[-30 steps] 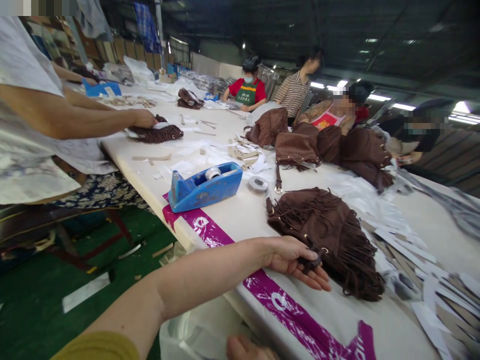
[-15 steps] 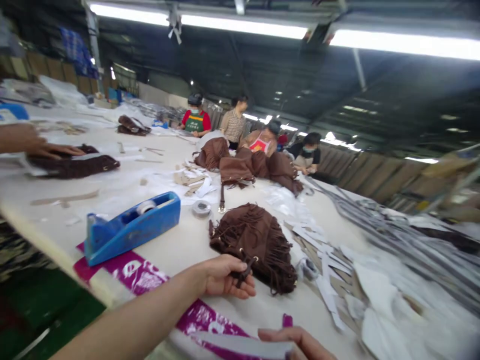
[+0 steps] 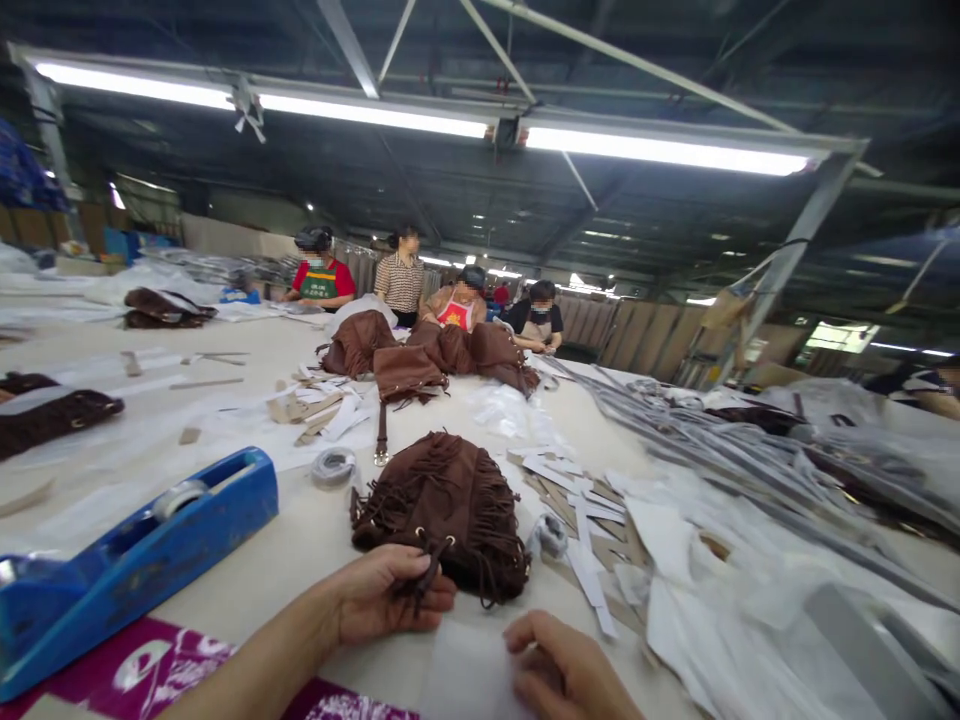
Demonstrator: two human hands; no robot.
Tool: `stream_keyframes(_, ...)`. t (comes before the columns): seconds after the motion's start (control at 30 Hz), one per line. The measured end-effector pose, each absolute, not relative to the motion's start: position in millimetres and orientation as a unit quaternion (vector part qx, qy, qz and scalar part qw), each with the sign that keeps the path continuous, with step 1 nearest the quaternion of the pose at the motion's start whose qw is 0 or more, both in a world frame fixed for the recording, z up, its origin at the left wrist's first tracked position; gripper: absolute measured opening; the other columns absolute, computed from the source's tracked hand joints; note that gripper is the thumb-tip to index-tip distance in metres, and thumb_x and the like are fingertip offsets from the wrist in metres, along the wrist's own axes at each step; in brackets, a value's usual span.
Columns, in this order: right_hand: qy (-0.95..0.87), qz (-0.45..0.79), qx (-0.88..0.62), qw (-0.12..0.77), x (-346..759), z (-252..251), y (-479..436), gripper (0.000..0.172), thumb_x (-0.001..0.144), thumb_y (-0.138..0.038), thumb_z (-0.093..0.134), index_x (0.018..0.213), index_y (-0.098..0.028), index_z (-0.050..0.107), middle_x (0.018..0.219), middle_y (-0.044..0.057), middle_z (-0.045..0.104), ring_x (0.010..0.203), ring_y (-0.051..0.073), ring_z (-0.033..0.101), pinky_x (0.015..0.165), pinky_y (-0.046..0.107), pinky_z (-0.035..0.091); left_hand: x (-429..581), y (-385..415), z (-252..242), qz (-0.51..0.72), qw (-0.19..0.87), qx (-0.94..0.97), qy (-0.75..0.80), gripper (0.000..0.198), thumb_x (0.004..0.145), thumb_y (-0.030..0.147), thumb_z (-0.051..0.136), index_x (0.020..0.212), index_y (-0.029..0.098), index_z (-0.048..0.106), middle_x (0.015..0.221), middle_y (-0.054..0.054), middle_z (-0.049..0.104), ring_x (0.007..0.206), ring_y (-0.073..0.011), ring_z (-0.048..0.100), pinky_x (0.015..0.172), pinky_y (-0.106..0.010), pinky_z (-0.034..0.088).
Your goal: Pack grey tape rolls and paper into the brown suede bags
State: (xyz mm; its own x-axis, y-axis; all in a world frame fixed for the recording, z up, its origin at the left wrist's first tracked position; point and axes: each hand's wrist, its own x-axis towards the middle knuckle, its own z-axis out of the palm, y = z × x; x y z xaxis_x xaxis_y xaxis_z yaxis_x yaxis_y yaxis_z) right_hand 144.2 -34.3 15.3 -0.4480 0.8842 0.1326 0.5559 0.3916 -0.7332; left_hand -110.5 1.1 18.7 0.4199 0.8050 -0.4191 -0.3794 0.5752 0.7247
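Note:
A dark brown fringed bag (image 3: 450, 500) lies on the pale table in front of me. My left hand (image 3: 394, 595) is closed on the bag's drawstring, thumb over the cord, at the bag's near edge. Lower right, my right hand (image 3: 566, 665) has its fingers curled at the edge of a translucent white sheet (image 3: 472, 670), which lies between the two hands. Left of them stands a blue tape dispenser (image 3: 142, 560) on a purple printed plastic sheet (image 3: 142, 665).
Tape rolls (image 3: 332, 466) and paper strips (image 3: 589, 560) lie around the bag. More brown bags (image 3: 409, 372) are piled farther back, with several people behind them. White sheets (image 3: 697, 620) and long grey strips (image 3: 697, 460) cover the right side.
The view has swung right. My right hand has come up beside my left, now at a translucent sheet instead of the pale strip. My left hand still holds the drawstring. The co-worker's hand has left view.

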Motion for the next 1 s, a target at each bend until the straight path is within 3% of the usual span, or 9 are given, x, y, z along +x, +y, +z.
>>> stream_keyframes(0.07, -0.785, 0.316, -0.474, 0.244, 134.3, 22.8, -26.6, 0.024, 0.060, -0.010, 0.052, 0.080, -0.021, 0.061, 0.075, -0.001, 0.066, 0.069, 0.016, 0.057, 0.062, 0.023, 0.040, -108.1, 0.5, 24.3, 0.369, 0.785, 0.281, 0.411, 0.039, 0.054, 0.032, 0.084, 0.078, 0.012, 0.062, 0.089, -0.012, 0.072, 0.081, -0.0212, 0.066, 0.066, -0.027, 0.048)
stream_keyframes(0.23, -0.766, 0.338, -0.456, 0.303, 89.7, 34.7, -10.0, 0.021, 0.059, -0.009, 0.048, 0.076, -0.020, 0.054, 0.068, -0.004, 0.057, 0.067, 0.014, 0.053, 0.060, 0.022, 0.035, -98.4, -2.9, 31.2, 0.384, 0.753, 0.322, 0.427, 0.036, 0.045, 0.032, 0.084, 0.068, 0.014, 0.063, 0.067, -0.003, 0.066, 0.069, -0.0164, 0.059, 0.068, -0.026, 0.044)
stream_keyframes(0.4, -0.734, 0.351, -0.444, 0.375, 73.9, 20.9, 1.4, 0.019, 0.061, -0.010, 0.048, 0.076, -0.021, 0.049, 0.069, -0.004, 0.056, 0.070, 0.015, 0.055, 0.065, 0.024, 0.039, -93.3, -4.8, 32.5, 0.403, 0.703, 0.366, 0.458, 0.029, 0.045, 0.029, 0.081, 0.062, 0.013, 0.063, 0.063, -0.001, 0.062, 0.065, -0.0144, 0.053, 0.064, -0.024, 0.038)
stream_keyframes(0.57, -0.670, 0.398, -0.491, 0.389, 83.7, -1.0, 3.5, 0.022, 0.063, -0.015, 0.053, 0.084, -0.022, 0.051, 0.059, -0.007, 0.054, 0.058, 0.015, 0.054, 0.055, 0.024, 0.037, -94.8, -4.5, 35.7, 0.383, 0.674, 0.386, 0.500, 0.028, 0.045, 0.031, 0.078, 0.061, 0.013, 0.064, 0.059, 0.000, 0.058, 0.063, -0.0150, 0.048, 0.061, -0.025, 0.033)
stream_keyframes(0.7, -0.643, 0.431, -0.479, 0.414, 79.5, 2.6, 6.8, 0.019, 0.065, -0.018, 0.056, 0.083, -0.022, 0.050, 0.062, -0.006, 0.057, 0.057, 0.014, 0.053, 0.053, 0.023, 0.036, -94.8, -4.9, 36.6, 0.372, 0.647, 0.398, 0.534, 0.024, 0.048, 0.030, 0.078, 0.060, 0.013, 0.065, 0.057, 0.001, 0.057, 0.064, -0.0151, 0.047, 0.061, -0.026, 0.031)
stream_keyframes(1.0, -0.490, 0.657, -0.334, 0.464, 65.5, -32.6, 4.4, 0.045, 0.061, -0.043, 0.074, 0.090, -0.021, 0.047, 0.068, -0.001, 0.067, 0.056, 0.016, 0.059, 0.055, 0.025, 0.041, -99.8, -6.9, 31.4, 0.398, 0.611, 0.412, 0.546, 0.020, 0.052, 0.028, 0.075, 0.064, 0.013, 0.068, 0.058, 0.001, 0.059, 0.062, -0.0143, 0.048, 0.062, -0.026, 0.033)
